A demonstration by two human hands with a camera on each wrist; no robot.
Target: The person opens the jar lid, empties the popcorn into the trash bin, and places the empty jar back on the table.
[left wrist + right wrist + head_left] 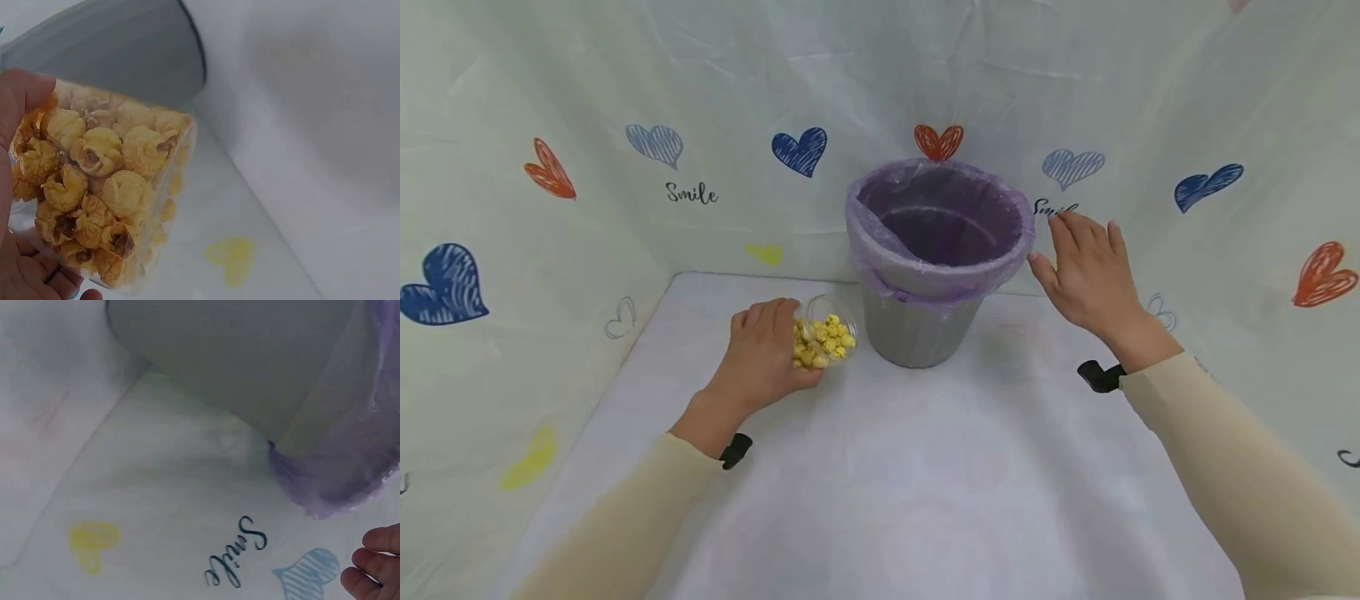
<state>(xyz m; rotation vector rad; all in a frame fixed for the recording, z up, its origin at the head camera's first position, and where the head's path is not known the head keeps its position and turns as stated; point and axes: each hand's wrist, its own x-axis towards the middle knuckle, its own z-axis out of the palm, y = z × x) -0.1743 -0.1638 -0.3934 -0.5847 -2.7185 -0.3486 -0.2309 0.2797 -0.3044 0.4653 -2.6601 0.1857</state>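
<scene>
The surface (910,483) was a smooth, whitish plane with a faint lilac cast and pale pinkish blotches, its left edge slanting away to a rounded back left corner and its near edge running out of the head view. A grey bin (917,329), lined with a purple bag (940,279) folded over its rim, stood upright by the back edge, near the middle and well apart from the back left corner. Soft grey shadow lay beside the bin's base, toward the right edge.
</scene>
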